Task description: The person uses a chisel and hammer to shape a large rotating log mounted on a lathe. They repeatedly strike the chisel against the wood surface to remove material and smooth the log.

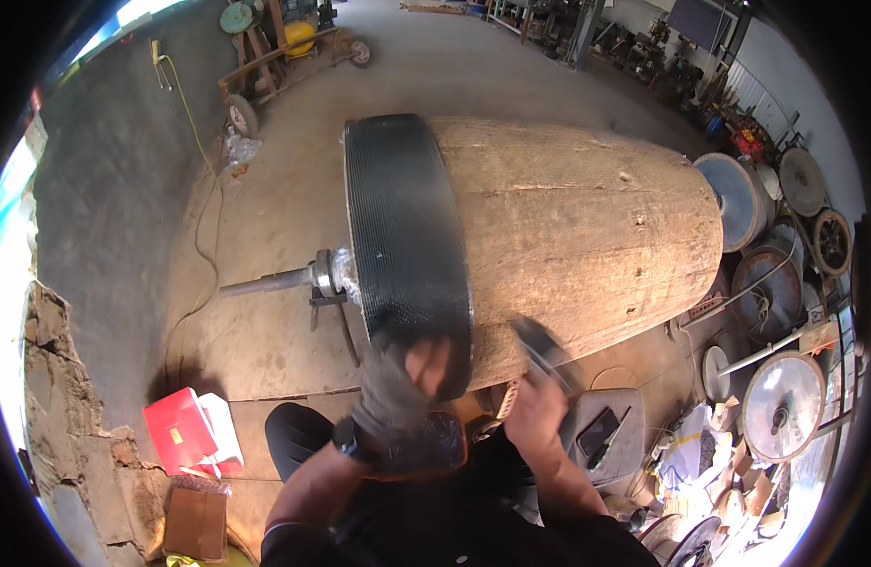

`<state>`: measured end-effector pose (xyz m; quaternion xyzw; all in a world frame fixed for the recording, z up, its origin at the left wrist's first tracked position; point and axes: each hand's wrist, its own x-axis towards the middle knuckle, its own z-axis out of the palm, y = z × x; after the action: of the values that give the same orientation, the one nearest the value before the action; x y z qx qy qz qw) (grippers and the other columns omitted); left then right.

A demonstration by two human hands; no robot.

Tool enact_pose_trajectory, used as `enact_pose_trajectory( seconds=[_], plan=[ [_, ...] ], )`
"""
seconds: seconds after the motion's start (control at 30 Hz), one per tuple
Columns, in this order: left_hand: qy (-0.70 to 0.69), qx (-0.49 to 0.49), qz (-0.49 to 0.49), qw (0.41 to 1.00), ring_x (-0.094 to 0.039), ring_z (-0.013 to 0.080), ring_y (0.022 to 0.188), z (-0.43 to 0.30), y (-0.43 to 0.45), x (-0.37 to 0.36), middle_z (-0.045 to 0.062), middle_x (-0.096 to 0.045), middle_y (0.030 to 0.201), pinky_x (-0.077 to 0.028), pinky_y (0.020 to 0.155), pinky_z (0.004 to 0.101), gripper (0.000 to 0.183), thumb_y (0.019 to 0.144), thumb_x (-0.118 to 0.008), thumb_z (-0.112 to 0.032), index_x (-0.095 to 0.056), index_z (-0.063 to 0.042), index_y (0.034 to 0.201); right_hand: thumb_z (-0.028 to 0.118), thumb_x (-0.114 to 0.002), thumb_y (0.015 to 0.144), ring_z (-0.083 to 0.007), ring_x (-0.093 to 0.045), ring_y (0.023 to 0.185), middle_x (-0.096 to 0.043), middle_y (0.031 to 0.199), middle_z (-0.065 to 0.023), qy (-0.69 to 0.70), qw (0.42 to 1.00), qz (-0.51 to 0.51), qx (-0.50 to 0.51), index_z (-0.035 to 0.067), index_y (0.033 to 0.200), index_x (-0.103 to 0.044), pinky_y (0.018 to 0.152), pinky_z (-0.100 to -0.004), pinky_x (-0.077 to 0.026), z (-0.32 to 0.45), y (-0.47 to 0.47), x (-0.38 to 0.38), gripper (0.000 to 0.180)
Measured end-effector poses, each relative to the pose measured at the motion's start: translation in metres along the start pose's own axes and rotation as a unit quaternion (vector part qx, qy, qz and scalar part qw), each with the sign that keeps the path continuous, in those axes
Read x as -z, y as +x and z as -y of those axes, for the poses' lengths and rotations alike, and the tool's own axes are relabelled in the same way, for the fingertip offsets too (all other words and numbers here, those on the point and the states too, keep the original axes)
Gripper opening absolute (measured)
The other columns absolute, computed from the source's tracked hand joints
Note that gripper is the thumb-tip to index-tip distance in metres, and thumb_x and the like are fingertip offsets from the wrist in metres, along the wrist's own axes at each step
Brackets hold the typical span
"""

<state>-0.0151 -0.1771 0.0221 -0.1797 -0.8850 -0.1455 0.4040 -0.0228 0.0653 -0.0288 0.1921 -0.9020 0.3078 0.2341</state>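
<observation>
A large wooden roller (577, 234) lies across in front of me, with a black, finely ribbed band (407, 212) around its left end. My left hand (407, 375), in a grey glove that bares some fingers, is at the lower part of the band. Motion blur hides whether it grips anything. In my right hand (538, 411) is a hammer (545, 351), blurred, its head close to the wood beside the band. A steel shaft (272, 281) projects from the roller's left end through a bearing (324, 273). Between my legs sits a dark container with an orange rim (435, 443).
A phone (597, 431) lies on a grey seat (623, 404) to my right. Metal discs (782, 407) and drums (768, 287) crowd the right side. At left are a red box (180, 432), a cardboard box (196, 523) and a yellow cable (194, 131). A wheeled frame (279, 67) stands beyond.
</observation>
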Motion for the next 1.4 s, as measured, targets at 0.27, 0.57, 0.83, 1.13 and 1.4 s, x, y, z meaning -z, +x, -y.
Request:
enact_pose_trajectory(
  seconds=[0.27, 0.57, 0.83, 1.13, 1.4],
  plan=[
    [0.02, 0.042, -0.083, 0.995, -0.063, 0.0381, 0.104, 0.043, 0.038, -0.036, 0.01, -0.063, 0.11, -0.054, 0.089, 0.052, 0.039, 0.075, -0.074, -0.007, -0.073, -0.01, 0.114, 0.009, -0.045, 0.105, -0.0204, -0.059, 0.062, -0.063, 0.078, -0.0049, 0.147, 0.979, -0.129, 0.056, -0.004, 0.107, -0.054, 0.055, -0.0333, -0.045, 0.015, -0.004, 0.021, 0.016],
    [0.02, 0.049, -0.1, 0.994, -0.063, 0.0375, 0.104, 0.048, 0.045, -0.036, 0.011, -0.061, 0.112, -0.053, 0.088, 0.0537, 0.038, 0.076, -0.073, -0.006, -0.071, -0.01, 0.114, 0.022, -0.06, 0.105, -0.0484, -0.067, 0.071, -0.064, 0.08, -0.0284, 0.14, 0.985, -0.048, -0.091, -0.004, 0.106, -0.052, 0.057, -0.0506, -0.05, 0.02, -0.007, 0.013, 0.027],
    [0.036, 0.075, -0.116, 0.99, -0.063, 0.0365, 0.103, 0.045, 0.048, -0.037, 0.01, -0.06, 0.11, -0.052, 0.086, 0.0535, 0.04, 0.074, -0.073, -0.007, -0.071, -0.012, 0.113, 0.019, -0.064, 0.103, -0.0507, -0.067, 0.07, -0.065, 0.075, -0.026, 0.147, 0.981, -0.049, -0.115, -0.006, 0.107, -0.056, 0.058, -0.0516, -0.052, 0.029, 0.008, 0.017, 0.027],
    [0.081, 0.071, -0.082, 0.991, -0.061, 0.0372, 0.105, 0.06, 0.06, -0.031, 0.012, -0.06, 0.112, -0.05, 0.09, 0.0519, 0.04, 0.077, -0.069, -0.001, -0.072, -0.01, 0.116, 0.014, -0.058, 0.103, -0.0418, -0.071, 0.065, -0.07, 0.079, -0.0216, 0.154, 0.978, -0.108, 0.086, -0.005, 0.118, -0.061, 0.059, -0.0457, -0.056, 0.02, 0.026, 0.018, 0.025],
    [0.001, 0.074, -0.077, 0.994, -0.063, 0.0326, 0.097, -0.001, 0.043, -0.012, 0.007, -0.067, 0.095, -0.051, 0.096, 0.0474, 0.054, 0.08, -0.068, 0.007, -0.065, -0.006, 0.133, 0.035, -0.057, 0.11, -0.027, -0.062, 0.065, -0.063, 0.075, -0.0191, 0.376, 0.866, 0.115, -0.309, -0.003, 0.104, -0.057, 0.064, -0.0423, -0.049, 0.005, -0.031, -0.022, 0.039]
  ],
)
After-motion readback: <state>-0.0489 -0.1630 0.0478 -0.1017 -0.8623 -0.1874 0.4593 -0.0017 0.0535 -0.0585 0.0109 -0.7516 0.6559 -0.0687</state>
